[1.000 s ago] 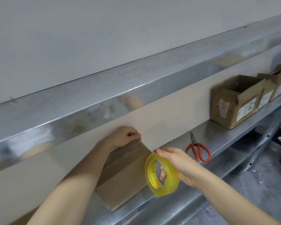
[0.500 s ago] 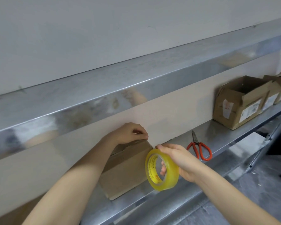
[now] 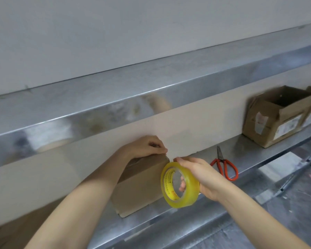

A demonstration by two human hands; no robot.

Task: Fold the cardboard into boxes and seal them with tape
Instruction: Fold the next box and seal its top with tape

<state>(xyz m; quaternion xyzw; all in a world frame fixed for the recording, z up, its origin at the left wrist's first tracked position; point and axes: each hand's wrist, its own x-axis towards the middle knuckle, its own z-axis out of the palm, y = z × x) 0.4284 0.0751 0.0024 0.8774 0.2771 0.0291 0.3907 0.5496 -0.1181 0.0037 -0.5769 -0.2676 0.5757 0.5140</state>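
A brown cardboard box [image 3: 140,186] stands on the steel shelf [image 3: 255,151], against the back wall. My left hand [image 3: 147,147] rests on the box's top far edge, fingers curled and pinching at the corner; what it pinches is too small to tell. My right hand [image 3: 201,175] grips a yellow roll of clear tape [image 3: 178,186], fingers through its core. The roll hangs just right of the box, touching its front right corner. The box's top is mostly hidden by my left wrist.
Red-handled scissors [image 3: 224,168] lie on the shelf to the right of my hands. Open cardboard boxes [image 3: 275,117] with labels stand further right. A steel upper shelf edge [image 3: 151,97] runs overhead. Floor shows at lower right.
The view has shifted up and left a little. My right hand has carried the roll slightly closer to the box's corner. My left hand stays on the box top.
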